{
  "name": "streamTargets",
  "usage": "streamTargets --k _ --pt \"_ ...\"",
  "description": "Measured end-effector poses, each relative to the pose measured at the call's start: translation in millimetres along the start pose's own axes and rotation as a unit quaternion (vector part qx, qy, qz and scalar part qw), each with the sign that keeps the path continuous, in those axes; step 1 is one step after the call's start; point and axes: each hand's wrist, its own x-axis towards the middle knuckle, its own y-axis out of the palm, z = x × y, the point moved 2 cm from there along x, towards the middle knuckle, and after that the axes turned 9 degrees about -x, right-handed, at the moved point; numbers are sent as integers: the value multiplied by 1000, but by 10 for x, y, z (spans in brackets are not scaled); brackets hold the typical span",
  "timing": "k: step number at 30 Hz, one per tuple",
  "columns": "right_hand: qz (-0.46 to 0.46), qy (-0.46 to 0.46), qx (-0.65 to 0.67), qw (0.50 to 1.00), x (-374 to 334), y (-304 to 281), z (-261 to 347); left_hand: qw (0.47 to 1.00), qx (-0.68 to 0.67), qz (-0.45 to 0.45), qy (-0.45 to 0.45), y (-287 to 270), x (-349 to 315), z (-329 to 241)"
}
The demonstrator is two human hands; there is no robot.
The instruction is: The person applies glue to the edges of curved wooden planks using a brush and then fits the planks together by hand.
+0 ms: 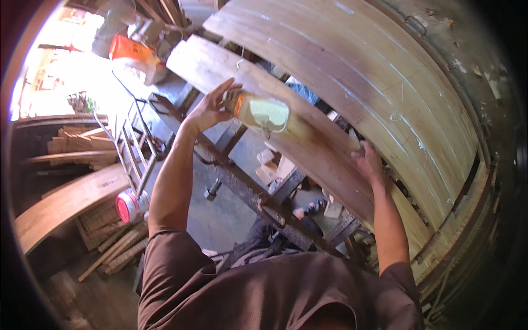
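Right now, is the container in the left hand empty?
Not empty: a pale, whitish substance shows inside the container in the left hand. How full, I cannot tell.

A red-lidded tub (127, 207) is sitting near piled wood strips (118, 248); a metal frame (126, 165) is standing close, an orange-and-white sack (130, 50) beyond.

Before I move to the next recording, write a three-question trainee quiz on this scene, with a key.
1. Which hand holds the container with pale contents?
2. True or false: both hands are gripping that container.
3. Where is the red-and-white tub?
A) On the wide board
B) To the left of the left forearm
C) Beside the right elbow

Key:
1. The left hand.
2. False; the right hand is away from it, by the narrower board.
3. B.
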Motion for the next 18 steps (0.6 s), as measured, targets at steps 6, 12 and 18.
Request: streamTargets --k 6,12,18 --pt "259 103 36 960 503 -69 269 993 119 -12 19 166 -176 -30" --pt "60 106 -69 990 241 -55 352 960 204 -164 103 196 -424 23" --pt "-29 73 -140 987 -170 -138 587 949 163 -255 89 163 -805 61"
